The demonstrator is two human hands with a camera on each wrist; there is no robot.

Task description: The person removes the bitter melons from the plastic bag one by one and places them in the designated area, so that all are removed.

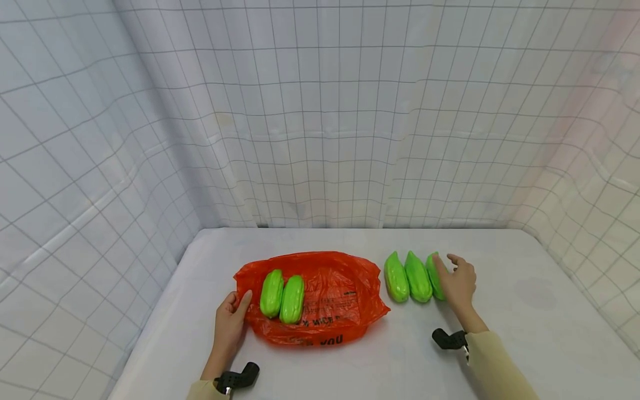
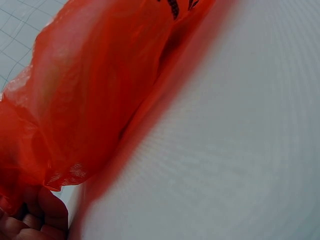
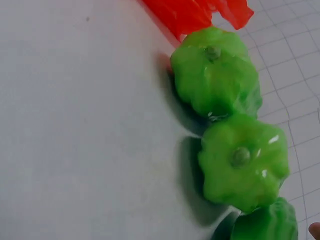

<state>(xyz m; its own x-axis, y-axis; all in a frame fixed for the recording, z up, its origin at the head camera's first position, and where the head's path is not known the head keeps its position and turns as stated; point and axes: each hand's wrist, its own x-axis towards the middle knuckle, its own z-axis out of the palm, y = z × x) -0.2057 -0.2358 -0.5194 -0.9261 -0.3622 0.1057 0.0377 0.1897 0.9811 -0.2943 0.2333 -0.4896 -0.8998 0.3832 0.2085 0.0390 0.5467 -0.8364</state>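
Observation:
My left hand (image 1: 230,322) pinches the left edge of a red plastic bag (image 1: 330,300), its thumb on top and curled fingers at the rim. Two green ribbed gourds (image 1: 292,300), much like bitter melons, lie side by side on the bag's left part. To the right of the bag, three more such gourds lie in a row: a left one (image 1: 396,278), a middle one (image 1: 418,278) and a right one (image 1: 434,278). Spread fingers of my right hand (image 1: 458,286) reach over the right one; only a fingertip (image 3: 315,230) shows in the right wrist view, apart from it.
Everything lies on a white-covered table (image 1: 345,369). White grid-patterned curtains (image 1: 320,111) rise behind its far edge and on both sides. A black wrist camera (image 1: 239,376) is strapped to the left wrist, another black camera (image 1: 449,339) to the right.

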